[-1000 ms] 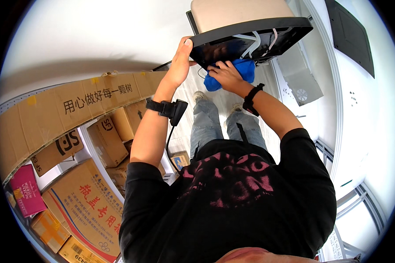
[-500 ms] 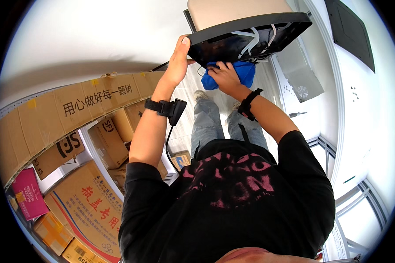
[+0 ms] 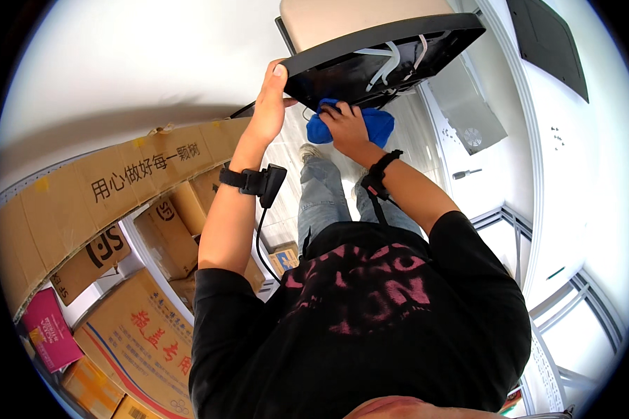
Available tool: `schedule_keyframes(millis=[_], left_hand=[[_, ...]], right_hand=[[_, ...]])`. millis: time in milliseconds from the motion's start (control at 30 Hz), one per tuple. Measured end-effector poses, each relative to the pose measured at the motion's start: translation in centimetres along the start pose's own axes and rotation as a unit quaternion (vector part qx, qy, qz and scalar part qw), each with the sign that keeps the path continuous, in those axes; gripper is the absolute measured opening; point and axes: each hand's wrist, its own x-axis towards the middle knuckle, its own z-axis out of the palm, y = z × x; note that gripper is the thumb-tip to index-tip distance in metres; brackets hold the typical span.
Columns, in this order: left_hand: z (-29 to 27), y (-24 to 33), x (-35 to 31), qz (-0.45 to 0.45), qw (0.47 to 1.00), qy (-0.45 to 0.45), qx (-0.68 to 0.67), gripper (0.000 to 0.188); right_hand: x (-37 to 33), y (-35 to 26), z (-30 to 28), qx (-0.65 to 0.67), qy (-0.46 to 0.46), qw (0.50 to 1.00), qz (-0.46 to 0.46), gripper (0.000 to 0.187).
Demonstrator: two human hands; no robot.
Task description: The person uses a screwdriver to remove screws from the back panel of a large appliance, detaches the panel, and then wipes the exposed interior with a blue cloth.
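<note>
A beige appliance with a black base stands tilted in front of me, its hollow, glossy underside facing me. Pale flexible tubes hang inside that underside. My left hand clasps the base's left corner, thumb on the outer rim, its other fingers partly hidden behind. Below the lower edge, my right hand grips a bunched blue cloth, fingers curled into it. The cloth's left end touches or nearly touches the base; exact contact is hidden.
Cardboard boxes fill shelves at left, behind a long cardboard strip. On the white surface at right lie a screwdriver, a grey metal plate, a black panel and several screws.
The whole view has shifted slightly, so everything sits a little further left. My right fingers have curled more into the cloth, whose left end is bunched higher. My left hand keeps its hold.
</note>
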Motion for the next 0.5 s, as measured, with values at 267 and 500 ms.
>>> schedule_keyframes(millis=[267,500], left_hand=[[-0.4,-0.4,-0.4,0.006,1.0,-0.005,-0.003,0.064],[-0.2,-0.4,-0.3,0.005,1.0,0.008,0.001,0.064]], right_hand=[[-0.8,2.6,-0.8,-0.007,0.031,0.999,0.031,0.036],[-0.5,0.4,0.1,0.032,0.008,0.99,0.139,0.046]])
